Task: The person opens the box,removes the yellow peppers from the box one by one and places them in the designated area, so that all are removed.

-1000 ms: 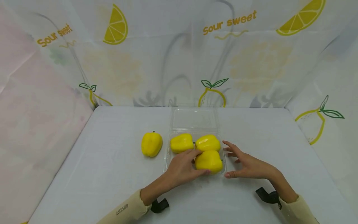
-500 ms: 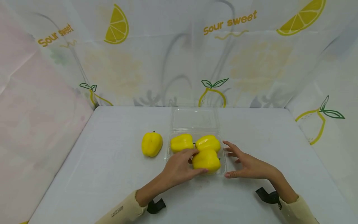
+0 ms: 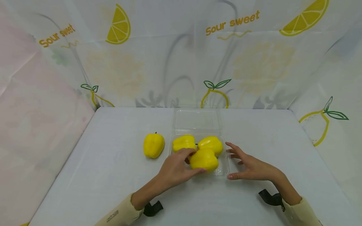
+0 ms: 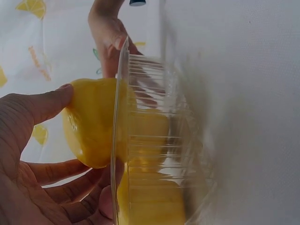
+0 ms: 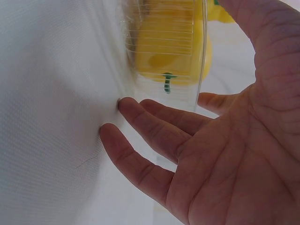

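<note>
Backdrop cloth (image 3: 181, 62): "Sour sweet" legible twice, both orange. First print (image 3: 57, 36) stands well beyond and left of the left grip (image 3: 175, 166); second print (image 3: 232, 23) well beyond and right of it. Left sleeve (image 3: 122, 211), behind that grip: small dark lettering (image 3: 112, 216), too blurred to read surely.

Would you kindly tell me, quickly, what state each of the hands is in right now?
Left hand: holding the nearest yellow bell pepper.
Right hand: open, holding nothing, beside the clear container.
</note>
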A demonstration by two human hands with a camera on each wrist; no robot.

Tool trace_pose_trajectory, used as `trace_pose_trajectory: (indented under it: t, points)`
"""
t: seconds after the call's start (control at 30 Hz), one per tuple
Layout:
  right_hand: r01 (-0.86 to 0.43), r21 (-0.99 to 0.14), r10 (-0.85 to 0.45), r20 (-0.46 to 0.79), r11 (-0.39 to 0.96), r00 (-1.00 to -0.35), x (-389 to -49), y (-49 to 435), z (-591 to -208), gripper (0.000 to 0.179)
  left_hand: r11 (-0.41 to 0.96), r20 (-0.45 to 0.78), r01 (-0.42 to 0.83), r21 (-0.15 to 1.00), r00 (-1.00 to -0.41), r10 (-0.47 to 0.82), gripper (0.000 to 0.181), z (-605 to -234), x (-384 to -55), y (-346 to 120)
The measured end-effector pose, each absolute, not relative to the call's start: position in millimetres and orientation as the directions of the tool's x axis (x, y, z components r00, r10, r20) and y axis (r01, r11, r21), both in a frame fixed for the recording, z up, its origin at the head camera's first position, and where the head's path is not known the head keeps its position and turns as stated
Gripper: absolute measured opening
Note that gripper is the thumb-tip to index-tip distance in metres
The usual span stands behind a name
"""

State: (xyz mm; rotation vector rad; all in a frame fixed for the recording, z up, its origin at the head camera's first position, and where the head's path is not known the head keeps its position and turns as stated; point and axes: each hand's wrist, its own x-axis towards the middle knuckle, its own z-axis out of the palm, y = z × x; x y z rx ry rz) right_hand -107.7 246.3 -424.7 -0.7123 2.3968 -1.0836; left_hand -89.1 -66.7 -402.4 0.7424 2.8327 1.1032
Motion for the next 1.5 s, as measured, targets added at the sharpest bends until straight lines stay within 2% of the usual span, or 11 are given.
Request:
trace_pose_trajectory:
  t: [0.33,0.8,1.5]
  points:
    - [-0.272,-0.776,-0.597,-0.162,0.569,-0.786,-106.9,246.9,-423.8,0.108,0.651,0.204,0.431,0.625,-0.895,0.397,0.066,-395.0,-90.4,-79.7]
    - [-0.261,-0.779,-0.597,-0.173,0.569,-0.783,-106.7,247.6,-423.0,0.109,0.640,0.227,0.376,0.670,-0.925,0.306,0.063,-383.7,-92.3,-97.6]
    - [-0.268,-0.777,-0.599,-0.168,0.569,-0.783,-108.5,247.5,-425.4,0.111,0.705,0.287,0.320,0.632,-0.943,0.171,0.062,-380.8,-101.1,-130.7]
